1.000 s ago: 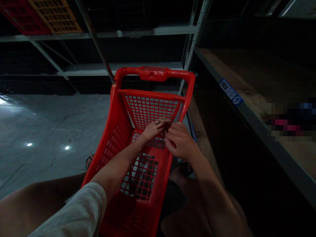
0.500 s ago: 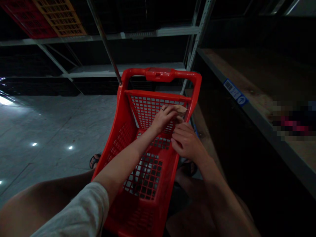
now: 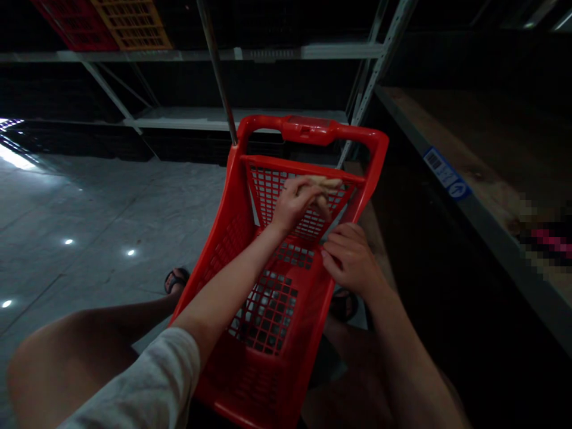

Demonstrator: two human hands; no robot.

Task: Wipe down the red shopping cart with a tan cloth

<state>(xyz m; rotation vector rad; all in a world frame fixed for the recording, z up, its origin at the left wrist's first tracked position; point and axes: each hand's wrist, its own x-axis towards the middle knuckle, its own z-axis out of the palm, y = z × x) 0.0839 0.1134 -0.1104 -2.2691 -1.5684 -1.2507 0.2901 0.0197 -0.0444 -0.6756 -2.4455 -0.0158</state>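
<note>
A narrow, pale tan strip (image 3: pixel 325 183) was held in the left hand (image 3: pixel 295 204), pinched between the curled fingers and the thumb. Its material could not be told; it looked dull and slightly creased, and one end stuck out past the fingertips. It was held inside a red plastic shopping cart (image 3: pixel 313 130), just in front of the cart's mesh end wall (image 3: pixel 286 199), though whether it touched the mesh could not be told.

The right hand (image 3: pixel 351 259) was held loosely open with the fingers gently bent, and nothing was seen in its grip. It was placed near the cart's right rim, a little apart from the strip.

The cart's lattice floor (image 3: pixel 268 313) was seen below the forearms. A grey sleeve (image 3: pixel 147 378) covered the upper left arm. Sandalled feet (image 3: pixel 176 280) were visible on the grey floor (image 3: pixel 134 202). To the right, a wooden shelf (image 3: pixel 465 137) bore a blue barcode label (image 3: pixel 445 182), and a pixelated patch (image 3: pixel 543 238) hid whatever lay there. Red and yellow crates (image 3: pixel 131 24) sat on steel racking overhead.
</note>
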